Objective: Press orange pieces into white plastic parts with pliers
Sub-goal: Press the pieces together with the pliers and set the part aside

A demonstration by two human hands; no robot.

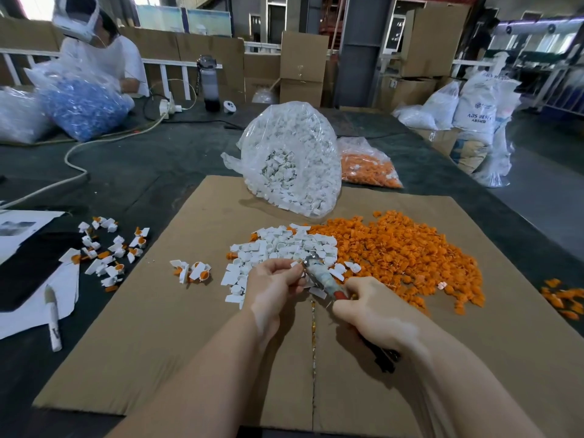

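My right hand (368,314) grips the handles of the pliers (322,279), whose jaws point up-left toward my left hand (273,284). My left hand pinches a small white plastic part (295,264) at the jaw tips; whether an orange piece sits in it is hidden. Just beyond the hands lies a pile of white parts (284,248) and, to its right, a wide pile of orange pieces (401,248), both on a cardboard sheet (158,343).
Joined white-and-orange parts lie in a small cluster (191,270) on the cardboard and a larger scatter (109,248) off its left edge. Bags of white parts (290,159) and orange pieces (368,165) stand behind. A marker (53,314) and papers lie left. Another person (101,49) sits far left.
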